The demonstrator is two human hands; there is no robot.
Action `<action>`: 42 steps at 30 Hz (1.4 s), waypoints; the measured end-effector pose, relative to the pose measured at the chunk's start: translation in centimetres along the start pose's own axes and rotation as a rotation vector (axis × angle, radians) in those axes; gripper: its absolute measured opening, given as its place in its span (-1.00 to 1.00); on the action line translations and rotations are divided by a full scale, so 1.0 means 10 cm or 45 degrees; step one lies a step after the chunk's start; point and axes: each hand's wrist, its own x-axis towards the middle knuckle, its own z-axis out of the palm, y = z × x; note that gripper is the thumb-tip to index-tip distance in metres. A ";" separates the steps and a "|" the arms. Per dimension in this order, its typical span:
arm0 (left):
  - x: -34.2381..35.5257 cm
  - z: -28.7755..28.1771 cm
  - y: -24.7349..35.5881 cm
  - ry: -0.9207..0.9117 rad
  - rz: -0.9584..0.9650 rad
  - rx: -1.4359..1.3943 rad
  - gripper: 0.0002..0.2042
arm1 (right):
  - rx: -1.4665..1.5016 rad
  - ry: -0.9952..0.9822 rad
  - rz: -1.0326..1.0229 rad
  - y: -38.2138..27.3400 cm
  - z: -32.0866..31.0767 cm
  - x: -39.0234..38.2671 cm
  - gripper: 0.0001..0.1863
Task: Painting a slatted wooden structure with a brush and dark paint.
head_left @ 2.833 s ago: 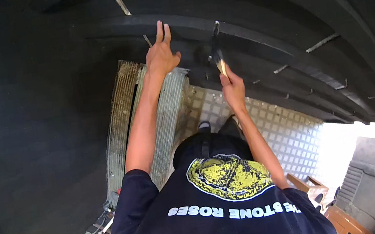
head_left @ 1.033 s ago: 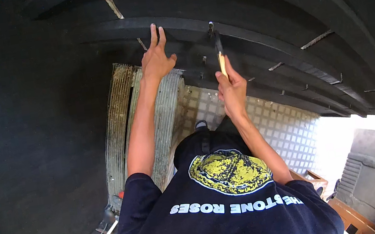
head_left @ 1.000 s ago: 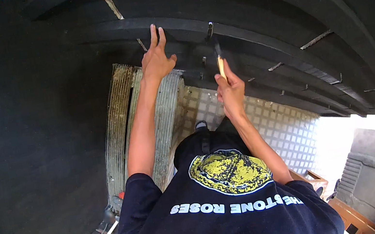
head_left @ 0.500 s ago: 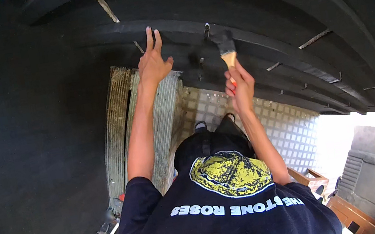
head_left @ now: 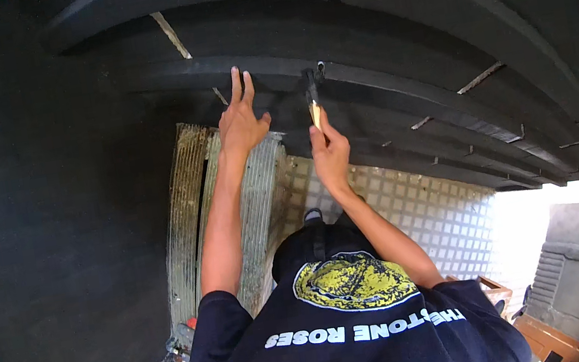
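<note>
The person's right grip (head_left: 332,155) was closed, thumb against fingers, around a flat paintbrush with a pale wooden handle and dark bristles (head_left: 316,112), which was held nearly upright and seen almost edge-on. The brush tip lay over a long, matt-black board (head_left: 264,65), curved in this fisheye view, just to the left of a small, pale, narrow slot (head_left: 321,67); whether the bristles touched the surface could not be told. The left grip (head_left: 240,124) was empty and open, two fingers extended toward the same board and the thumb spread aside; fingertip contact was likewise uncertain. Below the left grip stood ribbed, grey-green and brown corrugated panels (head_left: 255,201), and beyond the right grip lay a pale, square-patterned tiled floor (head_left: 413,199). The step in hand was judged to be brushwork close to the slot. Good execution probably called for a relaxed hold low on the handle, the narrow edge of the bristles turned toward the slot, and short, light strokes along the board, since heavy pressure could have splayed the bristles. The left fingertips were best kept clear of any wet coating, although wetness could not be judged here.
</note>
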 end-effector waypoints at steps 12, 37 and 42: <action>-0.01 0.00 -0.08 0.004 -0.004 0.003 -0.06 | 0.127 0.554 0.071 0.04 -1.07 -0.27 -0.54; 0.10 -0.05 0.07 -0.084 0.014 0.115 -0.07 | -0.047 0.502 0.080 0.77 -0.95 -0.09 -0.64; 0.10 -0.05 0.08 -0.099 0.001 0.135 -0.07 | -0.250 -0.073 0.127 0.26 -0.32 0.04 -0.60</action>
